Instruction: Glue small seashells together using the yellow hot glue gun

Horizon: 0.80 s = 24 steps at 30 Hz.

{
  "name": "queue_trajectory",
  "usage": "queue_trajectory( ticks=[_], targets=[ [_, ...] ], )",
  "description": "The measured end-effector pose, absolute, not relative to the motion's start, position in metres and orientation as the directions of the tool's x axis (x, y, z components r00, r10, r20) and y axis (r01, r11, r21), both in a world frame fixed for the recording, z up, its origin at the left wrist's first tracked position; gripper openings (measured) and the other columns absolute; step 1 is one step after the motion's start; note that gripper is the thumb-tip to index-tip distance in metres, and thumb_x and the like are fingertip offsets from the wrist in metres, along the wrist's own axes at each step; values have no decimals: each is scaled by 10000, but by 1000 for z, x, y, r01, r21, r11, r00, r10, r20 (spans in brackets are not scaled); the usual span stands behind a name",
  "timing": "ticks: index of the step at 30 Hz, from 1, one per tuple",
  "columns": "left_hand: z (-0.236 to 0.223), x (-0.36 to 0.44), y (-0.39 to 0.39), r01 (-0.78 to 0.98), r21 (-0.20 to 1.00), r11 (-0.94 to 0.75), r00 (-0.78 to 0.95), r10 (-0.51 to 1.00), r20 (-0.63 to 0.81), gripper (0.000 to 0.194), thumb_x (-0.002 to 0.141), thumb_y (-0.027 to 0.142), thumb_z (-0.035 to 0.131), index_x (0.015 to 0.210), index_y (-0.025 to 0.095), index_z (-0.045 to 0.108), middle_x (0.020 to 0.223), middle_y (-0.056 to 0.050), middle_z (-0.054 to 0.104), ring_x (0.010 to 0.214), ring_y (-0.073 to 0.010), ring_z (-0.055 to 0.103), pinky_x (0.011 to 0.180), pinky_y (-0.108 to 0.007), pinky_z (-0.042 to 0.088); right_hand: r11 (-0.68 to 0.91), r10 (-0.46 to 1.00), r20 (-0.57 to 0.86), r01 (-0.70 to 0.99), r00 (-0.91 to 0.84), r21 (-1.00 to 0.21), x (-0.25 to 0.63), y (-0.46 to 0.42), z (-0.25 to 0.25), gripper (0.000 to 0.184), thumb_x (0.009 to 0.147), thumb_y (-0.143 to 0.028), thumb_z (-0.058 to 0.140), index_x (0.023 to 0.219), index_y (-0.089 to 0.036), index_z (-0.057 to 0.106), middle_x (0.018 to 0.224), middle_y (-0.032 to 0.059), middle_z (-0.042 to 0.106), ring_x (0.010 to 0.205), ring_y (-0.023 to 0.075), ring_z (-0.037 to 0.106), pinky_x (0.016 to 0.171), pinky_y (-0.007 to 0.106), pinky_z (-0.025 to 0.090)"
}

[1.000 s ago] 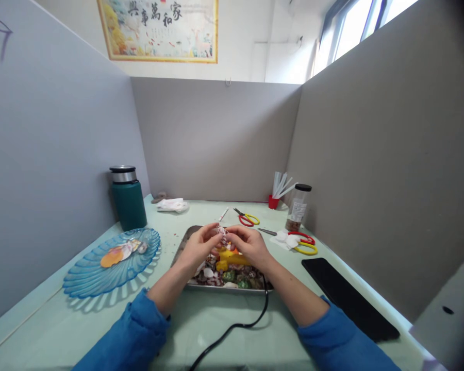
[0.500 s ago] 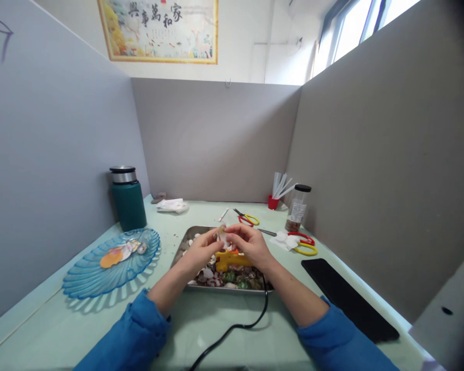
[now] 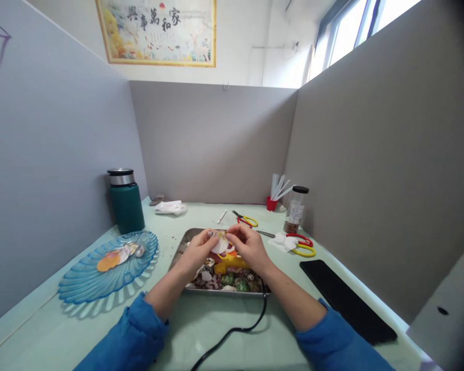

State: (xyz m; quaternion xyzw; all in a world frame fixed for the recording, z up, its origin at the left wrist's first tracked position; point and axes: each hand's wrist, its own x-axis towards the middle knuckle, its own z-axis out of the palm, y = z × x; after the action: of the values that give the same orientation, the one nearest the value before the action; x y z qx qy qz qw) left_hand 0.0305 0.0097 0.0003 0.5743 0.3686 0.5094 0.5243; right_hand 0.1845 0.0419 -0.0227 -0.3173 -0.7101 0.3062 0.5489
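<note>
Above a metal tray (image 3: 228,293), my left hand (image 3: 198,252) and my right hand (image 3: 251,250) pinch a pale, fan-shaped seashell (image 3: 219,245) between them. The fingertips of both hands meet at its upper edge, where a small spotted shell seems to sit at the left fingers. Just below lies a yellow glue gun (image 3: 231,264) across the tray, its black cord (image 3: 236,328) running over the front rim. Around it the tray holds several shells, among them green mottled ones (image 3: 242,285). The fingers hide part of the held shell.
On the left, a blue scalloped plate (image 3: 79,282) carries a joined shell piece (image 3: 110,260), with a green flask (image 3: 126,208) behind. To the right are scissors (image 3: 304,250), white scraps (image 3: 283,241), a jar (image 3: 296,210), a red cup (image 3: 271,204) of white sticks and a black slab (image 3: 344,299).
The pale shell has turned and tipped lower between my hands, so its fan face shows more. My left fingers have shifted slightly, and the whole view has moved a little.
</note>
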Motion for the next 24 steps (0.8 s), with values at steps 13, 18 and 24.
queue_trajectory(
  ticks=[13, 18, 24],
  targets=[
    [-1, 30, 7, -116, 975, -189, 294, 931, 216, 323, 778, 413, 561, 944, 138, 529, 791, -47, 628, 583, -134, 599, 522, -262, 501, 622, 772, 580, 121, -259, -773, 186, 36, -19, 141, 829, -317, 542, 787, -183, 553, 620, -5, 588, 560, 121, 542, 543, 238, 431],
    [-2, 30, 8, -60, 962, -267, 273, 922, 273, 312, 804, 448, 515, 911, 155, 509, 744, -21, 607, 546, -123, 576, 514, -262, 492, 631, 761, 581, 121, -289, -766, 186, 34, -17, 151, 832, -327, 542, 788, -183, 541, 628, -3, 596, 543, 115, 534, 518, 229, 420],
    [-4, 30, 6, 96, 913, -397, 237, 900, 366, 287, 836, 423, 473, 964, 170, 520, 685, -1, 581, 569, -133, 578, 522, -231, 462, 650, 749, 608, 121, -262, -750, 187, 34, -17, 179, 846, -336, 527, 761, -180, 539, 581, -25, 546, 482, 91, 484, 479, 209, 387]
  ],
)
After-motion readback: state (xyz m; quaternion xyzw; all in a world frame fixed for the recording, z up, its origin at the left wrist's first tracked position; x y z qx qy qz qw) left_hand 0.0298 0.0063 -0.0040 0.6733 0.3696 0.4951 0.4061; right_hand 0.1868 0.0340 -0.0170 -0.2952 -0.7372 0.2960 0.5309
